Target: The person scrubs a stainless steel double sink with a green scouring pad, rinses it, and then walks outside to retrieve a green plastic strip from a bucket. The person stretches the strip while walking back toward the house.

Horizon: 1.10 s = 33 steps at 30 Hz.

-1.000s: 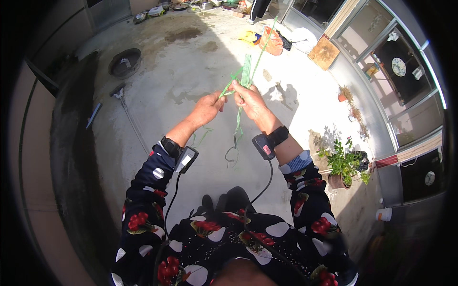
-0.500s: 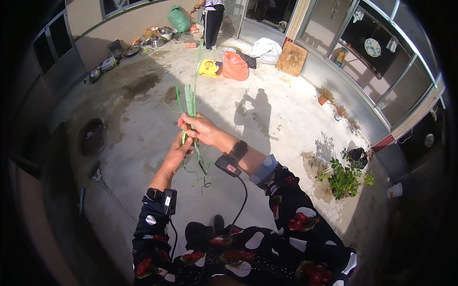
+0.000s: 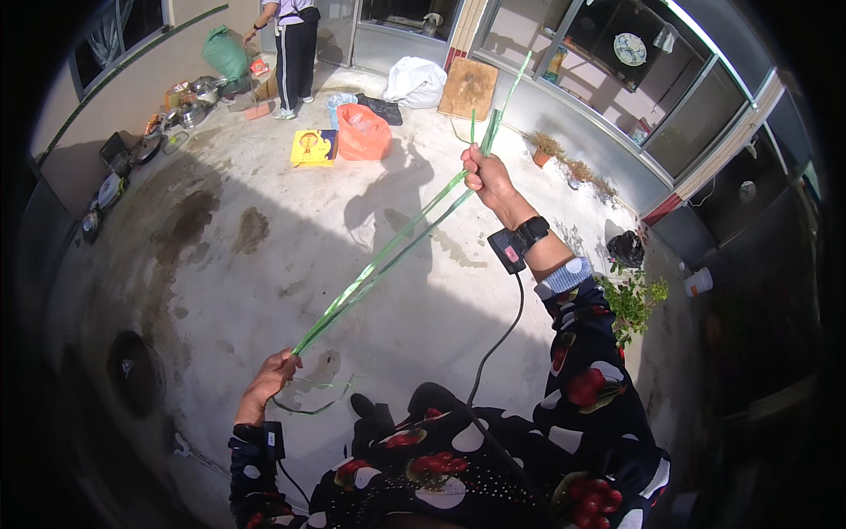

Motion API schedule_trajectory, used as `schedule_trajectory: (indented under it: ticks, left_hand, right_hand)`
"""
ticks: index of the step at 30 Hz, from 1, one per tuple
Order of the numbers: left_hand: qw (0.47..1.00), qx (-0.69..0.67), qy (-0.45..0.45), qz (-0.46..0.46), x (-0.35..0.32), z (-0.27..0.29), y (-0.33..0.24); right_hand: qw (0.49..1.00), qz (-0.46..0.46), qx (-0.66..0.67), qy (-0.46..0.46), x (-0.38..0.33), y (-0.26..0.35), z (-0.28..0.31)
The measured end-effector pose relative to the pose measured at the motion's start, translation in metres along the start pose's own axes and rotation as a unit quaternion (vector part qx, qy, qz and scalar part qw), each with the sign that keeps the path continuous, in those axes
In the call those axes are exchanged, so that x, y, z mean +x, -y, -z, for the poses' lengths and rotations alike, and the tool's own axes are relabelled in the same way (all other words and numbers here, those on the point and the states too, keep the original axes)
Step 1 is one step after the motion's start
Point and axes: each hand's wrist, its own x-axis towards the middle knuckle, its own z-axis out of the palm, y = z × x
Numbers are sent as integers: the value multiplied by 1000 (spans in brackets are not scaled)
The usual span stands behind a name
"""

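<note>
Green plastic strands (image 3: 383,266), like flat packing twine, run taut on a slant between my two hands. My right hand (image 3: 487,175), raised at the upper right, is closed round their far part, and several ends stick up past the fist. Low on the left, my left hand (image 3: 271,377) grips the near part, with thin loose tails curling below it. Both forearms wear dark straps with small black boxes and cables.
Beyond my hands are an orange plastic bag (image 3: 364,132), a yellow box (image 3: 313,148), a white sack (image 3: 416,82) and a wooden board (image 3: 468,88). A person (image 3: 293,53) stands near pots (image 3: 191,113) and a green sack (image 3: 225,53). A potted plant (image 3: 631,304) is at right, a dark basin (image 3: 137,373) at left.
My hands were close together on the bunched strands. They are now far apart, right hand up and rightward, left hand down and leftward, with the strands stretched between. The view has shifted too.
</note>
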Motion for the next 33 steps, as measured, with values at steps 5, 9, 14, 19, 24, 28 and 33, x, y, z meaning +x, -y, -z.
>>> schedule_trajectory:
  ticks: [5,9,14,19,24,28,33]
  left_hand:
    - [992,117,-4,-46,71,83,2]
    - [986,157,-44,-39,124,152,30]
    - [987,90,-109,74,151,214,76]
    - [955,215,-142,147,155,265,112]
    - [911,214,-202,290,122,318,174]
    - [904,99,-247,335,124,351,265]
    - [862,243,-161,415,206,409,346]
  right_hand:
    - [994,83,-11,-69,42,26,56]
    - [969,98,44,-224,93,48,106]
    - [972,123,84,-181,190,37,126]
    - [967,132,73,-203,327,32,91]
    - [964,183,31,-191,436,76,59]
    - [966,198,-15,-168,507,86,21]
    - [942,206,-9,-264,570,100,23]
